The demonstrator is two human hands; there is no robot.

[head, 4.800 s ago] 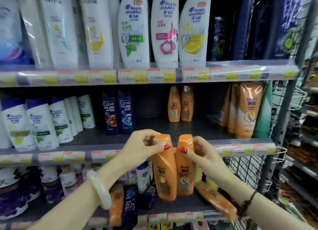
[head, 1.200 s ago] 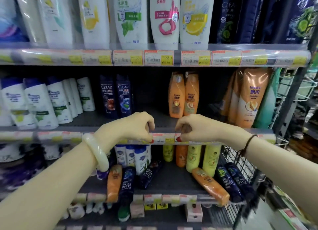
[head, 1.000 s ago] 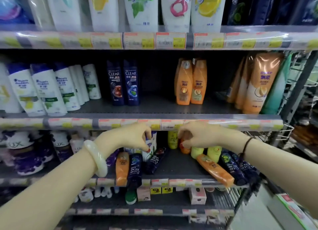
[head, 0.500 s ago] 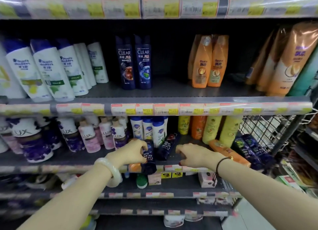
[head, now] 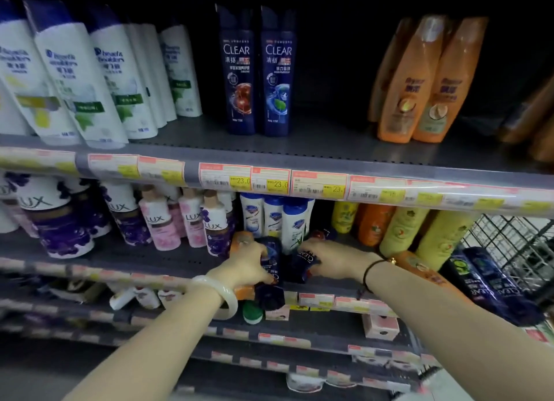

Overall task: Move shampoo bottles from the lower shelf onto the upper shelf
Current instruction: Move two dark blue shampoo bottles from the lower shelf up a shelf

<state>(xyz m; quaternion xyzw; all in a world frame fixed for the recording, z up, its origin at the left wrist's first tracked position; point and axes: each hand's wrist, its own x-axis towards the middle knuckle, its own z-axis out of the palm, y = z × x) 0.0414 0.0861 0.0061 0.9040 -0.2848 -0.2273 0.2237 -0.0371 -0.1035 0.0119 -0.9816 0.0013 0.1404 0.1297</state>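
Observation:
My left hand [head: 248,264] closes over a dark blue Clear bottle [head: 272,255] that lies flat on the lower shelf [head: 144,258]. An orange bottle [head: 243,241] lies right beside it, partly under my palm. My right hand [head: 332,259] grips a second dark blue Clear bottle [head: 303,265], also lying down. On the upper shelf [head: 314,152] two Clear bottles [head: 239,71] stand upright in the middle. Two orange bottles [head: 419,89] stand to their right.
Pink and purple Lux bottles [head: 159,220] stand left of my hands, white-and-blue bottles [head: 277,217] behind them. Yellow and orange bottles [head: 401,229] stand at the right, with an orange bottle [head: 419,265] and dark Clear bottles [head: 485,280] lying before a wire basket [head: 515,244].
The view has dropped and moved closer. Both hands have gone from the shelf's front edge down onto the lying dark blue bottles and closed on them.

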